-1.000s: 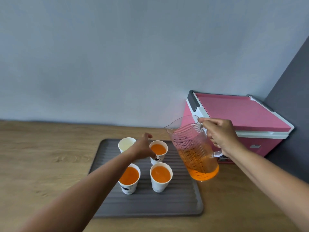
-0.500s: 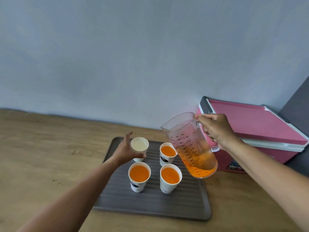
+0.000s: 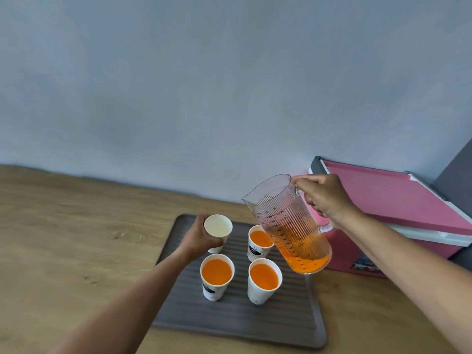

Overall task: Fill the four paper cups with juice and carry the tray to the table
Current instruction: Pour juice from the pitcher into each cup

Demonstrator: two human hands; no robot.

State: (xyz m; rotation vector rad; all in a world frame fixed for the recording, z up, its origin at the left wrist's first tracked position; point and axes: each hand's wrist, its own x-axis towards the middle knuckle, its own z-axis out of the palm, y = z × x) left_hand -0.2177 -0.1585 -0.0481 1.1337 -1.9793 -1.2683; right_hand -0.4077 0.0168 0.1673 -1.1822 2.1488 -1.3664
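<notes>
On the grey tray, the left hand has its fingers clamped round the empty cup; three filled cups stand beside it. The right hand grips the tilted jug by its handle, right of the tray, before a pink cooler on the worktop.

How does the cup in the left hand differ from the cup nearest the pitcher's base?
The empty cup holds no juice; the near-right cup is filled with orange juice. The empty cup is gripped by the left hand and tipped toward the camera; the near-right cup stands free and upright. Both are white paper cups over the grey tray.
</notes>
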